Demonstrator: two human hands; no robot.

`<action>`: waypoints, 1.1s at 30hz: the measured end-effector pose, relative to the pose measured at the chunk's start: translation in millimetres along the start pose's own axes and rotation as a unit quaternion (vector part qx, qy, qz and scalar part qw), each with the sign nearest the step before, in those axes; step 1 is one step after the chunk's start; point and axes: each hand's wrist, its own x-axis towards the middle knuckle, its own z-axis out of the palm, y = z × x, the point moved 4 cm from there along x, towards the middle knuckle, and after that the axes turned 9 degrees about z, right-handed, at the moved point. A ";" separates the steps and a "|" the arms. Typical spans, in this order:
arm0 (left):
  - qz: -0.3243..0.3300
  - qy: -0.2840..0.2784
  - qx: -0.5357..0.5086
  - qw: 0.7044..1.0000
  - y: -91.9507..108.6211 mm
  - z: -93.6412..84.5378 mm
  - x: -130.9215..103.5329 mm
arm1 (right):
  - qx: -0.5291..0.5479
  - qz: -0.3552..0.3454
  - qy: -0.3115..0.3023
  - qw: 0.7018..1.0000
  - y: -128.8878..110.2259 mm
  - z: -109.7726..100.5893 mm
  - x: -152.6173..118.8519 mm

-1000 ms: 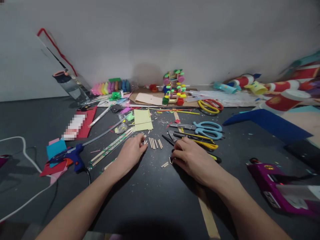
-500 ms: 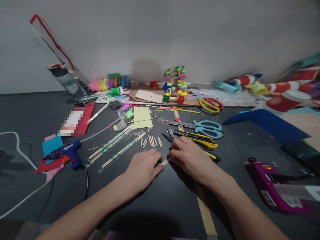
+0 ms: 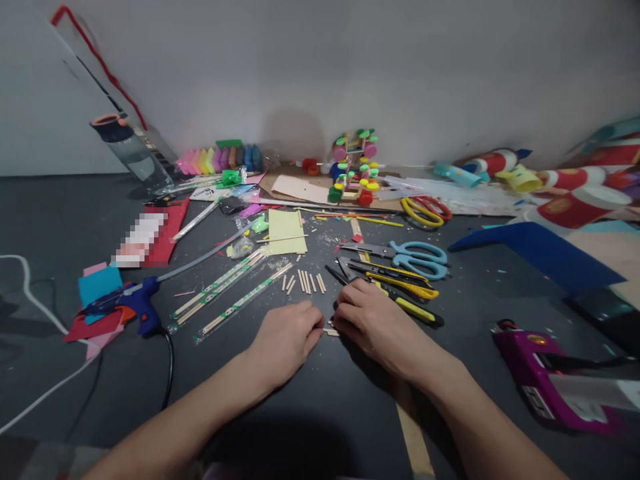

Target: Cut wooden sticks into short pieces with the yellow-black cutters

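Observation:
Short wooden stick pieces [image 3: 331, 332] lie on the dark table between my hands, their right ends hidden under the fingers of my right hand [image 3: 367, 317]. Those fingers are bent and closed over the pieces. My left hand [image 3: 291, 335] rests just to the left, thumb against its curled fingers; whatever it pinches is hidden. Just beyond are several more cut stick pieces [image 3: 305, 281], some standing side by side, some slanted. Past my right fingers lie pliers with black and yellow handles [image 3: 415, 310], a yellow utility knife [image 3: 407, 283] and blue-handled scissors [image 3: 417, 259].
Packaged chopsticks [image 3: 245, 303] and a blue glue gun [image 3: 145, 303] with its cord lie left. At the back stand a colourful stick model [image 3: 356, 167] and a water bottle [image 3: 135, 157]. A purple device [image 3: 545, 373] and blue card [image 3: 535, 247] lie right.
The stick pieces between my hands lie flatter, and my left fingertips have come away from their visible ends. My right hand has shifted slightly left. The view has moved a little.

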 end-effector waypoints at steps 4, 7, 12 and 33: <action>0.011 0.003 -0.014 1.000 -1.4 0.1 -1.8 | 0.017 -0.006 -0.010 1.000 2.5 -4.7 -1.8; 0.012 0.005 -0.024 1.000 -1.0 -1.5 -2.7 | 0.022 0.001 -0.012 1.000 5.5 -14.8 -6.3; 0.018 -0.009 -0.022 1.000 3.8 -2.0 0.9 | 0.000 0.017 -0.025 1.000 2.1 -13.9 -10.2; 0.000 0.002 -0.004 1.000 -1.7 -5.3 -0.4 | -0.002 0.018 -0.010 1.000 1.5 -5.3 -2.4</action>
